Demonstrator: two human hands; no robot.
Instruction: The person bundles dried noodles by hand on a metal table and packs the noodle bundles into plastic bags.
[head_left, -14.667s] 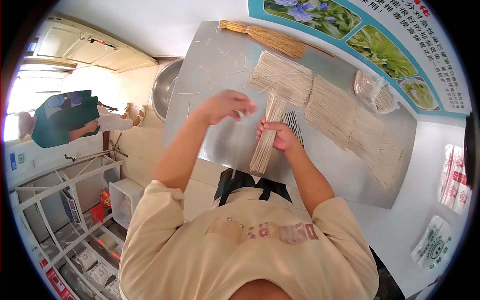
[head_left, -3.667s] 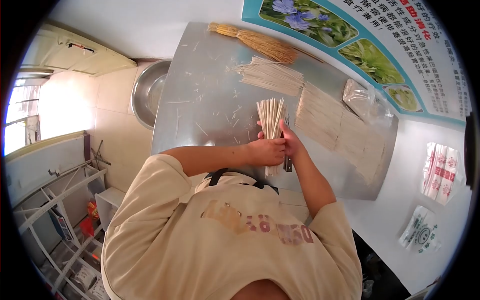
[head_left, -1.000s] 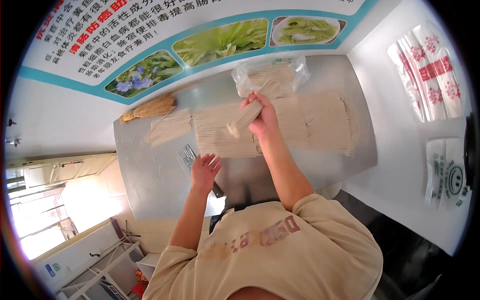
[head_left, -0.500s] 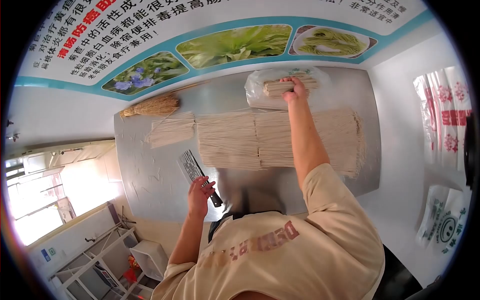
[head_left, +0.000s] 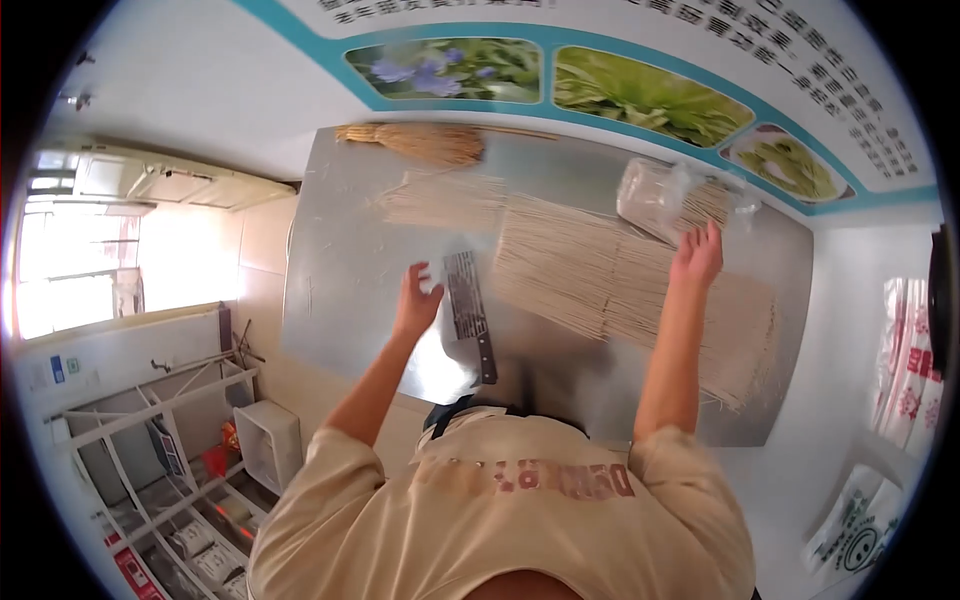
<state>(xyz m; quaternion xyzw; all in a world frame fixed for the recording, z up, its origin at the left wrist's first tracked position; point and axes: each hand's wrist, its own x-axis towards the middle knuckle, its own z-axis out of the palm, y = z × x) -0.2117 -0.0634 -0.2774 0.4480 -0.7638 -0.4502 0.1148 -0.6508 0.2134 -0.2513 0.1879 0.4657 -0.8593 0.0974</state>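
My left hand (head_left: 420, 297) is open above the steel table, its fingers apart and slightly curled, with nothing in it. Just right of it a cleaver (head_left: 465, 297) with a black handle lies on the metal. My right hand (head_left: 697, 257) is by the near end of a bundle of dried noodles (head_left: 704, 205) on a clear plastic bag (head_left: 738, 200); its fingers look parted, slightly blurred, and I cannot tell whether they touch the bundle. Below and left of that hand, long noodles (head_left: 558, 262) lie in flat side-by-side sections. A shorter section (head_left: 445, 199) lies farther left.
A straw broom (head_left: 420, 143) lies along the back edge of the steel table (head_left: 345, 290). A printed wall panel (head_left: 640, 25) rises behind. Plastic bags (head_left: 905, 350) hang on the right wall. A shelf rack (head_left: 150, 440) and a white bin (head_left: 268, 445) stand lower left.
My left hand has let go of the cleaver, which now lies on the table. My right hand has drawn back from around the noodle bundle to its near end. The view has turned.
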